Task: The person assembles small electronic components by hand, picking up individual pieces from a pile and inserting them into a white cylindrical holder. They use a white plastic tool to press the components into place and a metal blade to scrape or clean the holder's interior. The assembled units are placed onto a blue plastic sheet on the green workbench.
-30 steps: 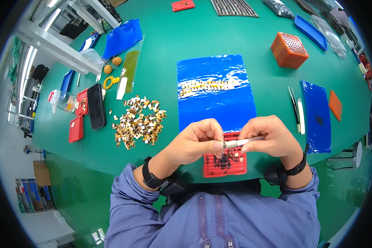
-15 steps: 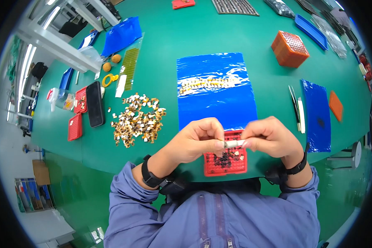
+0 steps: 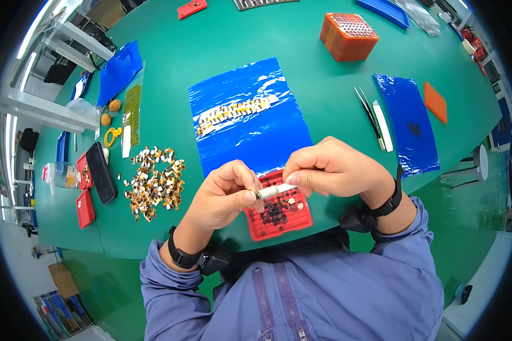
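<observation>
My left hand (image 3: 224, 196) and my right hand (image 3: 333, 167) meet over a small red tray (image 3: 279, 219) at the table's near edge. Together they pinch a thin white stick-like tool (image 3: 273, 191), the right hand gripping its white end and the left fingertips closed on its darker tip. The tray holds small dark pieces and a few pale squares. Just beyond the hands lies a blue plastic sheet (image 3: 247, 113) with a row of small yellowish-white parts (image 3: 233, 112) on it.
A heap of small brown-and-white parts (image 3: 155, 182) lies left of the hands. Further left are a black case (image 3: 101, 172) and red trays (image 3: 85, 207). Tweezers (image 3: 368, 109) and a second blue sheet (image 3: 407, 122) lie to the right; an orange box (image 3: 348, 35) stands behind.
Both hands stay together over the red tray with the white tool between them; only small finger shifts show.
</observation>
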A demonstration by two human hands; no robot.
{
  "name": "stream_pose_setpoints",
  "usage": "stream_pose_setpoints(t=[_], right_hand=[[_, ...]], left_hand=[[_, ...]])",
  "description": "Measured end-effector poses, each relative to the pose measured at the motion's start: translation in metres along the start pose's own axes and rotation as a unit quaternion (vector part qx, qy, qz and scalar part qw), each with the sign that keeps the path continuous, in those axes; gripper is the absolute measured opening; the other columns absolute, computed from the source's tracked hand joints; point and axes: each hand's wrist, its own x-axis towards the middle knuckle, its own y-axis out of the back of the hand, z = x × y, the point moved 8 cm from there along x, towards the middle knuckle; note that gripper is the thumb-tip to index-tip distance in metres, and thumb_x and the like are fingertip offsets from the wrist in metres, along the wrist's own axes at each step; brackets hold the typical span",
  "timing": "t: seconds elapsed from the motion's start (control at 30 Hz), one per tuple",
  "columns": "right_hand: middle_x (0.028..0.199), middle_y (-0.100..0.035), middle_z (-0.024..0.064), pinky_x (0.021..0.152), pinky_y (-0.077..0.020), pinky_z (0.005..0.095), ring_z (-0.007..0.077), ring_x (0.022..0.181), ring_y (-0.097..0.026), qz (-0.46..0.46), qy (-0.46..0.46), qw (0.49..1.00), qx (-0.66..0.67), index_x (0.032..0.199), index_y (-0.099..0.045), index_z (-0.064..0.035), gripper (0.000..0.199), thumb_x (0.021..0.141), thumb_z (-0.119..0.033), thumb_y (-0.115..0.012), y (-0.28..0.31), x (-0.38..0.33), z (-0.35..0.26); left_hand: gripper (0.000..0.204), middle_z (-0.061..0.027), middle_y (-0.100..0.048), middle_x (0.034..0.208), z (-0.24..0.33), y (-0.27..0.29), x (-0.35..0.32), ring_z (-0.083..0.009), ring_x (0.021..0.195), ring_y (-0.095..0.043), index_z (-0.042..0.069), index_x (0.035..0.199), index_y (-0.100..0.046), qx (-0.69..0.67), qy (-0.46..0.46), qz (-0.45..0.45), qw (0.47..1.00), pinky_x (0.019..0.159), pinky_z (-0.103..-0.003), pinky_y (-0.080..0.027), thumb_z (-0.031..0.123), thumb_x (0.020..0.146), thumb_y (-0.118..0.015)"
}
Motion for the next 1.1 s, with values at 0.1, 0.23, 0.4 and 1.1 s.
stream_pose_setpoints(t=[0.1,0.23,0.4,1.1], right_hand=[[0.063,-0.059,0.0003,0.049,-0.0405,0.0204,0.0048,0.055,-0.054,0.021,0.074,0.997,-0.020,0.088,-0.061,-0.0023,0.012,0.088,-0.015,-0.062,0.003,-0.001,-0.004],[0.064,-0.060,0.0008,0.048,-0.0402,0.0215,0.0054,0.054,-0.053,0.000,0.026,1.000,-0.007,0.089,-0.062,-0.0022,0.013,0.088,-0.015,-0.062,0.001,0.000,-0.003],[0.064,-0.059,0.0021,0.051,-0.0399,0.0239,0.0069,0.056,-0.051,0.019,0.005,1.000,0.007,0.090,-0.063,-0.0031,0.009,0.085,-0.010,-0.063,0.003,-0.002,-0.004],[0.063,-0.061,0.0059,0.051,-0.0425,0.0258,0.0121,0.056,-0.056,0.022,0.062,0.992,-0.104,0.079,-0.064,-0.0021,0.017,0.078,-0.017,-0.071,0.018,-0.003,0.003]], left_hand=[[0.009,-0.0099,-0.058,0.085,0.001,-0.002,0.001,-0.0164,0.074,-0.063,0.001,0.088,-0.050,0.006,-0.007,0.000,1.000,0.069,-0.028,-0.055,0.000,0.087,-0.059],[0.009,-0.0097,-0.058,0.084,0.001,-0.002,0.001,-0.0162,0.074,-0.062,0.002,0.088,-0.050,0.012,-0.013,-0.010,1.000,0.067,-0.028,-0.054,0.001,0.087,-0.059],[0.013,-0.0092,-0.055,0.075,0.002,-0.002,0.002,-0.0197,0.070,-0.059,0.005,0.087,-0.046,0.071,-0.002,-0.007,0.997,0.065,-0.032,-0.052,0.008,0.089,-0.059],[0.008,-0.0082,-0.063,0.085,-0.001,-0.010,-0.003,-0.0137,0.080,-0.063,0.000,0.088,-0.057,0.231,0.030,-0.010,0.972,0.070,-0.026,-0.052,-0.005,0.083,-0.063]])
